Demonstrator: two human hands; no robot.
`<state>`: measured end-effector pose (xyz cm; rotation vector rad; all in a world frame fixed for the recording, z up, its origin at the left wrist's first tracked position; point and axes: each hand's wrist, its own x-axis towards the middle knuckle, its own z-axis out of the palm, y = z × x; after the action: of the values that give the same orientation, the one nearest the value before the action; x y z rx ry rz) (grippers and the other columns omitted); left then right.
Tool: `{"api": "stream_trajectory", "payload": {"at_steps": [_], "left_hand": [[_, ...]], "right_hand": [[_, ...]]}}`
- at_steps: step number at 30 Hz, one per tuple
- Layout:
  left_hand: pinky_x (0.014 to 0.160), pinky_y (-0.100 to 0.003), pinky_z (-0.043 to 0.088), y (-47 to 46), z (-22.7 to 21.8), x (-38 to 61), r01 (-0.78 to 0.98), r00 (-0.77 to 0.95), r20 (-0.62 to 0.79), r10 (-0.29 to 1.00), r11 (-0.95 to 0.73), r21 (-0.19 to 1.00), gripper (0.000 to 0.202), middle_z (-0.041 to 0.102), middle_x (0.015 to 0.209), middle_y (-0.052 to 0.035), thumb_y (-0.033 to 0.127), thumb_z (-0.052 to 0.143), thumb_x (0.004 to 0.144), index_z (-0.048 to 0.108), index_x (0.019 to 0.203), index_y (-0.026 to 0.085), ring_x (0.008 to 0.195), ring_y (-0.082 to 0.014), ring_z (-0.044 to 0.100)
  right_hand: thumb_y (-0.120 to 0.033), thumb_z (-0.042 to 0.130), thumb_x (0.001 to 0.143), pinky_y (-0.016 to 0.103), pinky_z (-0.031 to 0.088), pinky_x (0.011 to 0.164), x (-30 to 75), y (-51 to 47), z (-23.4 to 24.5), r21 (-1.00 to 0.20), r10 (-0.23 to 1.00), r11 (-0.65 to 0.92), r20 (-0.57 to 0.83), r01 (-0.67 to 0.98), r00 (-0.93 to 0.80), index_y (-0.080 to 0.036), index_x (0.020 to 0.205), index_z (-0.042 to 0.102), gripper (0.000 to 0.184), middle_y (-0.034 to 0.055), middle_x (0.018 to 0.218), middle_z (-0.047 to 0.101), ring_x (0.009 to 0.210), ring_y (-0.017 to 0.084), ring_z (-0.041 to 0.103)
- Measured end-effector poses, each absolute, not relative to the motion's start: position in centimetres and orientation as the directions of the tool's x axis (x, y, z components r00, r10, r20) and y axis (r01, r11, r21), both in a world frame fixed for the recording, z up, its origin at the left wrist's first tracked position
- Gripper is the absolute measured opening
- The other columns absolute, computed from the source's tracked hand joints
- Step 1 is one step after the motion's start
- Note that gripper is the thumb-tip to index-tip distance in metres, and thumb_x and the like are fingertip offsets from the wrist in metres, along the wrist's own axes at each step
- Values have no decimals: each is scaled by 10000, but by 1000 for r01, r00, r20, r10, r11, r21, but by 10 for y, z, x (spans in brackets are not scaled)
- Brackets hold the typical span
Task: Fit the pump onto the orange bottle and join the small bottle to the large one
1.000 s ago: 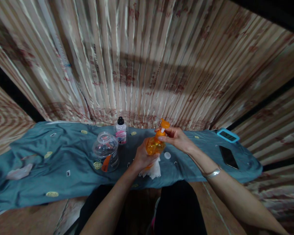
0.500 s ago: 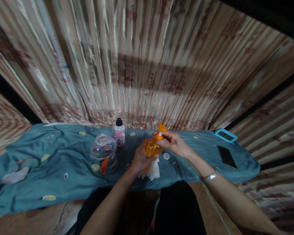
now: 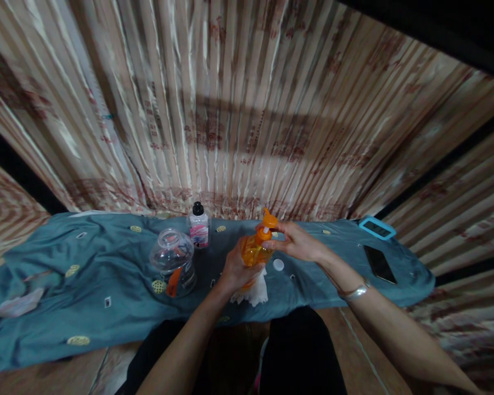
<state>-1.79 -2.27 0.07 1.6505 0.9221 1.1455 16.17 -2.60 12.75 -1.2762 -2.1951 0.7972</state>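
An orange see-through pump bottle [image 3: 253, 253] leans slightly over the cloth. My left hand [image 3: 234, 271] is wrapped around its body. The fingers and thumb of my right hand [image 3: 294, 241] are closed round the collar below the orange pump head [image 3: 269, 220], whose spout points up and away from me. A crumpled white tissue [image 3: 257, 292] lies under the bottle, partly hidden by it and by my left hand. Just right of the bottle is a small white disc [image 3: 279, 265].
A clear wide-bodied container [image 3: 173, 258] with an orange patch stands left of my hands. Behind it is a black-capped bottle [image 3: 198, 227] with a pink label. A dark phone [image 3: 379, 264] and a blue-framed device [image 3: 376, 227] lie right on the teal cloth [image 3: 119, 263]. A curtain [image 3: 230, 137] hangs behind.
My right hand has turned slightly at the collar, and the pump head's spout has swung a little. My left hand keeps its hold. The whole view has shifted slightly.
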Motion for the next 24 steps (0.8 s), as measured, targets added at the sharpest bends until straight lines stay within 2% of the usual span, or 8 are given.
{"api": "stream_trajectory", "payload": {"at_steps": [2,5,8,11,16,18,22,24], "left_hand": [[941,-403,550,-22,1,-18,72,283,272,920,-304,950,632,728,1158,-60,429,796,670,563,1216,211,1038,-259,701],[946,-394,554,-21,1,-18,61,279,268,922,-296,953,633,730,1155,-54,435,798,667,565,1210,208,1053,-258,703],[957,-389,552,-21,1,-18,49,287,282,915,-308,950,634,727,1176,-54,432,791,677,561,1224,208,1070,-254,702],[935,-386,562,-21,-1,-17,55,287,278,917,-306,951,627,738,1148,-44,424,796,672,561,1213,210,1036,-246,713],[915,-384,567,-18,-4,-15,20,271,304,913,-322,947,612,744,1138,-50,404,799,663,567,1196,212,1019,-247,717],[908,-381,568,-17,-4,-15,28,261,306,916,-324,946,605,751,1121,-47,391,805,655,569,1184,218,1007,-247,720],[906,-380,569,-17,-3,-15,70,262,301,917,-330,942,592,758,1115,-34,398,813,652,582,1171,228,1010,-250,724],[885,-376,576,-17,-3,-15,69,255,301,919,-327,942,584,763,1089,-30,381,821,644,586,1157,230,986,-250,730]], "right_hand": [[-656,624,832,423,479,868,155,-30,123,-637,921,378,182,672,-345,-152,960,677,523,106,955,697,921,287,654],[-625,631,849,433,462,874,150,-34,115,-607,935,354,256,712,-246,-154,977,678,490,121,999,681,972,309,640],[-543,730,796,376,499,832,154,-34,111,-638,929,368,229,676,-290,-206,1074,691,439,58,980,704,931,265,657],[-490,714,819,333,521,787,158,-33,107,-673,924,373,209,639,-319,-239,1137,690,406,19,947,715,870,224,659],[-587,664,827,388,490,724,149,-36,101,-677,950,306,261,670,-171,-153,999,699,469,59,792,672,663,218,601],[-597,689,803,411,496,770,147,-37,100,-699,950,303,274,648,-149,-146,984,691,486,82,848,693,731,239,638],[-649,655,796,427,506,972,151,-35,95,-790,924,371,260,488,-281,-163,1130,654,590,110,1152,704,1096,256,662],[-670,604,825,442,503,996,153,-34,91,-813,915,378,256,443,-311,-168,1135,653,592,109,1162,706,1101,239,664]]}}
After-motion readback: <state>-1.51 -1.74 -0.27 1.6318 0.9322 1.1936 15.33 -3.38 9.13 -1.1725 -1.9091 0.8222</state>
